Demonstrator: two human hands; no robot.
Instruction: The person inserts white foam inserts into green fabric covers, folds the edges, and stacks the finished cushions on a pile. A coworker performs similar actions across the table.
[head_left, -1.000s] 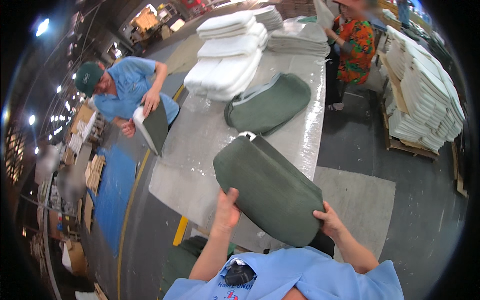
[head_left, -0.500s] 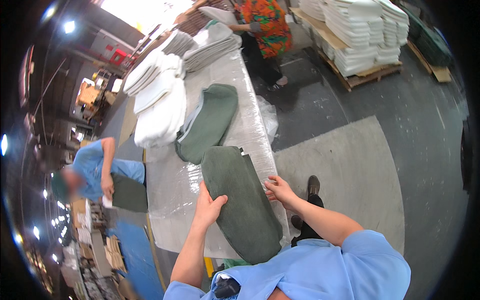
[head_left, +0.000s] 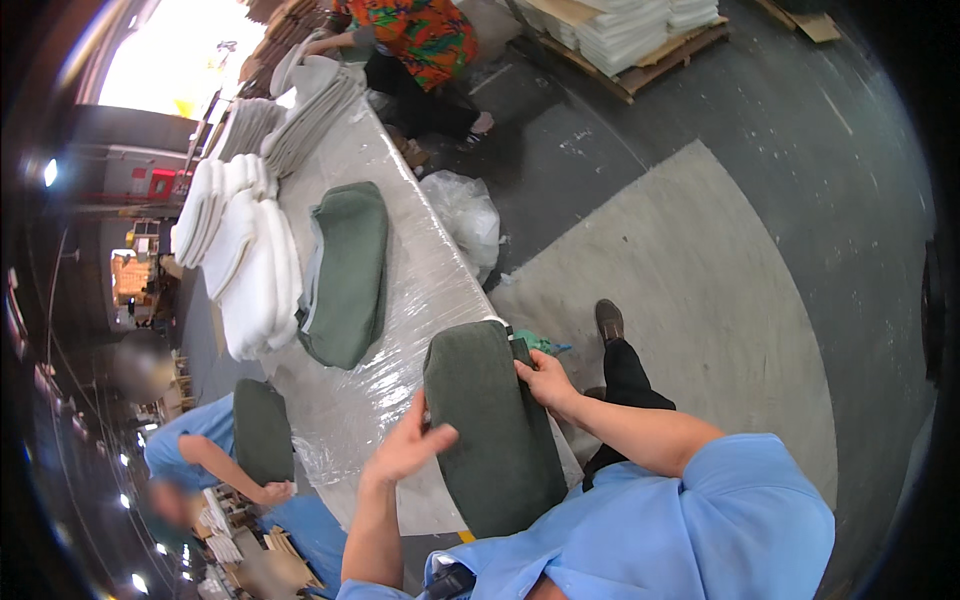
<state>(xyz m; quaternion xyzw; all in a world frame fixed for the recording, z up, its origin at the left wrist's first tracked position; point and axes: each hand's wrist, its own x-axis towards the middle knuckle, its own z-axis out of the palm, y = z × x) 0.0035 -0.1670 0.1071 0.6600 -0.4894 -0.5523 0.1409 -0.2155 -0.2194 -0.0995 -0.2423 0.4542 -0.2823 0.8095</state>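
A long dark green cushion (head_left: 490,430) with rounded corners lies before me at the table's near end, its lower end close to my shirt. My right hand (head_left: 548,382) is closed on a narrow fabric edge along the cushion's right side, near a small dark tab at the top corner. Against the left side rests my left hand (head_left: 405,448), fingers along the edge and thumb spread away, somewhat blurred. Farther up the table is a second green cushion (head_left: 350,275) with a grey edge showing on its left.
White pads (head_left: 255,270) and grey pads (head_left: 310,115) are piled on the plastic-wrapped table (head_left: 410,270). A co-worker at left holds another green piece (head_left: 262,430); another person (head_left: 420,40) stands at the far end. Clear plastic (head_left: 462,215) hangs by the right edge. A loaded pallet (head_left: 640,75) stands beyond.
My right hand has moved from beside the cushion onto its right edge and closed there. My left thumb has lifted off the top. The view has turned, shifting the table leftward.
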